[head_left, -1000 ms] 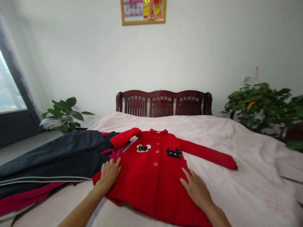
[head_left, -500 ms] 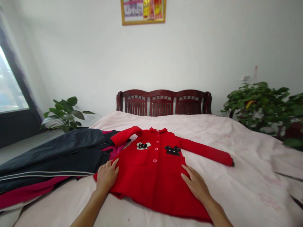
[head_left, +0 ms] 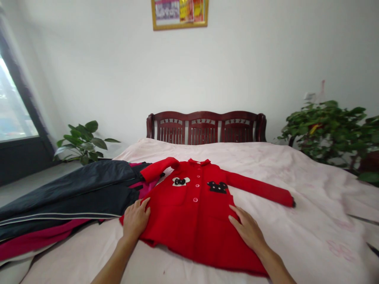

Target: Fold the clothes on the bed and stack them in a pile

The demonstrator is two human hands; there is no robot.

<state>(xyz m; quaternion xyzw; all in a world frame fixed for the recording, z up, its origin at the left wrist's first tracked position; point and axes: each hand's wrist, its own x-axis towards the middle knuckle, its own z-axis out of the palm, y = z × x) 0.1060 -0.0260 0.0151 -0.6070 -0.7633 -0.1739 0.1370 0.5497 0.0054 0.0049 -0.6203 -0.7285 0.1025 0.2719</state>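
Note:
A red knit button-front cardigan point(head_left: 189, 221) lies face up on the bed, with pink buttons and black-and-white appliqué patches on its chest. Its right-hand sleeve stretches out flat, while the other folds back near the collar. My left hand point(head_left: 135, 219) rests flat on the garment's lower left side, fingers apart. My right hand point(head_left: 247, 230) presses lightly on the opposite edge near the hem. Neither hand grips the cloth.
A pile of dark navy and magenta clothing point(head_left: 68, 201) lies at the bed's left. The pale pink bedspread point(head_left: 310, 185) covers the bed, which has a dark wooden headboard point(head_left: 205, 128). Potted plants point(head_left: 328, 132) stand at both sides, and a window point(head_left: 14, 102) is at left.
The view has tilted slightly and the cardigan's hem looks smoother. Both hands stay on the cardigan, with little shift in their places.

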